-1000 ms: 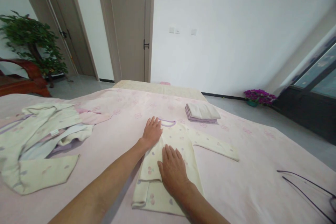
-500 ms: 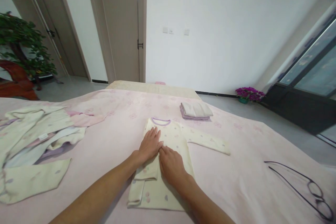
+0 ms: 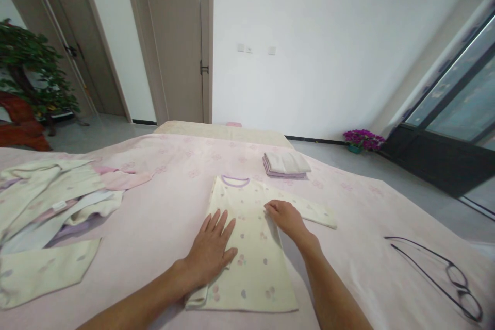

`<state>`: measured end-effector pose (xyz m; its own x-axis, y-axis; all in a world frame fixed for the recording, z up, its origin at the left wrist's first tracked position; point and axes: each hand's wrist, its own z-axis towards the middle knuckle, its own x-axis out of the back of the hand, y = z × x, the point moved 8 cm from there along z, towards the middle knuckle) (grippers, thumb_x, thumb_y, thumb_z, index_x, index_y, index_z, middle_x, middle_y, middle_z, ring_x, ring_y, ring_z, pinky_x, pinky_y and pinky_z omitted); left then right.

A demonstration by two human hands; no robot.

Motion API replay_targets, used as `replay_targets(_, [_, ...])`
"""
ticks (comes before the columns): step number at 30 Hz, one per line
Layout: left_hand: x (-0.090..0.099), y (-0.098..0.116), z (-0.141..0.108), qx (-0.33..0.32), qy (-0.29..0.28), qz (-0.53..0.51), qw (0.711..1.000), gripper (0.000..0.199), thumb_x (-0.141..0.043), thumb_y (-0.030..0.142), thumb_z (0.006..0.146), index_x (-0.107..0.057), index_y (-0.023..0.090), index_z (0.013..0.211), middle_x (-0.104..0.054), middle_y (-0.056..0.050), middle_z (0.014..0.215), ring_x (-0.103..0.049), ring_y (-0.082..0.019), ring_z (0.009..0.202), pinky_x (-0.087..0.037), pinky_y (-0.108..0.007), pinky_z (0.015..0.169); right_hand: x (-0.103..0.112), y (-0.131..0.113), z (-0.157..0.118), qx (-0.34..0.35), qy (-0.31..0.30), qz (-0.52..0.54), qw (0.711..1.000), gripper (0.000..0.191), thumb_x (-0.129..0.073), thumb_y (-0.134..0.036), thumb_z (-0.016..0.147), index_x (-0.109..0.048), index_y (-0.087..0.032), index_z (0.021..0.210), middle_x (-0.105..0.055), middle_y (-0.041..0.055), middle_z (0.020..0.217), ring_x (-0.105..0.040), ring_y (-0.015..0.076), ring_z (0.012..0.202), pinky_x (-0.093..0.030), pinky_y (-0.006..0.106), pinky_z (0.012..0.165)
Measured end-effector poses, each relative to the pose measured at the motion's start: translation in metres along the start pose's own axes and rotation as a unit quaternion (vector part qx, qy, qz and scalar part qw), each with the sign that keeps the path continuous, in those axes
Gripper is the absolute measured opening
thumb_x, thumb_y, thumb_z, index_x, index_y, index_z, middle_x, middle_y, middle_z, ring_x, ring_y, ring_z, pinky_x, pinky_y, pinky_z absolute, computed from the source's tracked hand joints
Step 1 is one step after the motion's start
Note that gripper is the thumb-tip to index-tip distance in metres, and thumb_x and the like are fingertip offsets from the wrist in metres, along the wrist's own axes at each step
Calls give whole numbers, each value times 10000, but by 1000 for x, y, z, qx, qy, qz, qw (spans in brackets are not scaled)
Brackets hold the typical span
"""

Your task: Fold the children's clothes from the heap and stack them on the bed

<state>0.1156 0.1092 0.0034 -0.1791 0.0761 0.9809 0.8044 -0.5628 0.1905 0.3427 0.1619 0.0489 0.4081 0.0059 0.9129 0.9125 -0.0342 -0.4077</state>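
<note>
A cream long-sleeved child's shirt [image 3: 253, 273] with a lilac neckband and small printed motifs lies flat in front of me. Its left side is folded inward, and its right sleeve stretches out across the bedding. My left hand [image 3: 211, 245] rests flat on the folded left side, fingers spread. At the right underarm, where sleeve meets body, my right hand [image 3: 285, 218] has its fingers curled together on the shirt's edge. Those fingertips are partly hidden.
A loose heap of clothes [image 3: 58, 201] lies at the left. Beyond the shirt sits a folded stack of garments [image 3: 286, 163]. Black-framed glasses [image 3: 436, 263] lie at the right on the pink bedspread [image 3: 348, 258]. Farther off are a door [image 3: 174, 41] and purple flowers [image 3: 363, 139].
My right hand has moved from the shirt's middle to its right underarm. My left hand has slid down and toward me, with its fingers spreading. The shirt lies much the same.
</note>
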Motion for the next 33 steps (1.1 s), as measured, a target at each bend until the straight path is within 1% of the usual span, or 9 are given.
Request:
replay_targets(4, [-4,6,-14,-21,-2,1,1000,651,-430,510,950,-267,280,1538,-144,-97,1623,-84,-316,1495,-115,-531,1196,26,80,13,-106,70,5,992,385,-422,-316,916,-644,-223,1217,-685,50,1199,-619,204,1086,-431,276,888])
replay_targets(9, [-7,6,-14,-24,-1,8,1000,654,-450,486,945,-260,288,1539,-134,-93,1626,-72,-322,1495,-104,-542,1196,51,168,7,-229,101,-126,960,472,-376,-306,927,-549,-195,1352,-582,147,1319,-553,294,1189,-437,409,948])
replay_targets(13, [-6,7,-14,-29,9,-9,999,645,-451,490,942,-275,302,1533,-150,-97,1622,-79,-321,1495,-102,-556,1193,57,206,4,-265,75,-175,945,454,-433,-416,916,-602,-224,1290,-547,172,1312,-518,362,1195,-433,483,924])
replay_targets(17, [-5,6,-14,-30,18,-29,999,635,-471,485,937,-306,304,1523,-169,-99,1618,-90,-324,1494,-103,-571,1190,63,213,6,-267,49,-160,949,367,-484,-430,893,-690,-198,1089,-581,172,1213,-564,323,1118,-450,426,854])
replay_targets(22, [2,2,-16,-33,22,-106,994,593,-456,516,942,-402,275,1482,-272,-91,1593,-161,-312,1485,-123,-555,1200,83,187,6,-261,37,-123,957,197,-577,-303,826,-687,-177,929,-666,152,1036,-630,288,984,-444,362,767])
replay_targets(25, [12,-6,-13,-1,55,-268,962,562,-394,543,961,-465,258,1440,-405,-83,1534,-292,-261,1450,-201,-480,1205,92,153,12,-235,55,-78,967,148,-601,-231,787,-676,-153,889,-686,157,983,-644,283,943,-442,348,751])
replay_targets(27, [16,-11,-5,33,70,-428,901,577,-410,566,951,-477,244,1425,-469,-101,1489,-383,-241,1406,-280,-433,1181,89,118,19,-204,58,-55,976,161,-598,-213,787,-673,-153,916,-693,132,980,-650,248,930,-445,313,749])
replay_targets(30, [17,-9,16,61,55,-649,757,630,-422,593,942,-418,226,1454,-464,-141,1485,-460,-237,1355,-383,-413,1115,69,47,25,-139,41,2,989,237,-566,-281,843,-657,-180,1037,-704,72,957,-668,167,805,-461,245,684])
replay_targets(33, [15,-6,37,111,34,-768,630,633,-375,600,955,-422,197,1441,-459,-166,1483,-537,-257,1286,-480,-413,1020,32,-40,16,14,-103,241,965,448,-547,-409,889,-539,-181,1276,-702,75,964,-680,157,729,-493,236,611])
